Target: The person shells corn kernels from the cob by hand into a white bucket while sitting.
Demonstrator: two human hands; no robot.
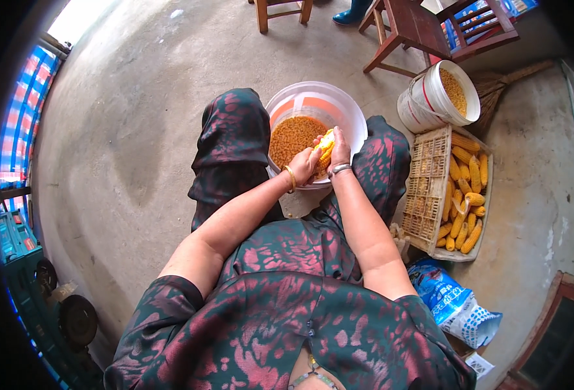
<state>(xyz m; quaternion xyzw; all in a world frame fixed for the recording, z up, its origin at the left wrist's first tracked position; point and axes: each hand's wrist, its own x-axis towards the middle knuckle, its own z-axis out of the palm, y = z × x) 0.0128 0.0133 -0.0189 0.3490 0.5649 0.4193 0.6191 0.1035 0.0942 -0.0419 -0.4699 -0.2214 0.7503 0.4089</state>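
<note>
Both my hands hold one yellow corn cob [325, 147] over a large white plastic bucket [287, 94] between my knees. My left hand [304, 165], with a gold-coloured bracelet at the wrist, grips the cob from its left and lower side. My right hand [340, 150], with a silver-coloured bangle, presses against its right side. Pale bare patches show near the cob's upper end. Loose corn kernels [294, 139] cover the bottom of the bucket below my hands. Some of my fingers are hidden behind the cob.
To the right stand a plastic crate [426, 190] of corn cobs and a tilted white bucket [416, 105] of kernels. A straw broom [494, 92] lies behind them. Wooden chairs [414, 29] and a person's blue boot [348, 17] are ahead. A blue and white bag [450, 302] lies near my right elbow.
</note>
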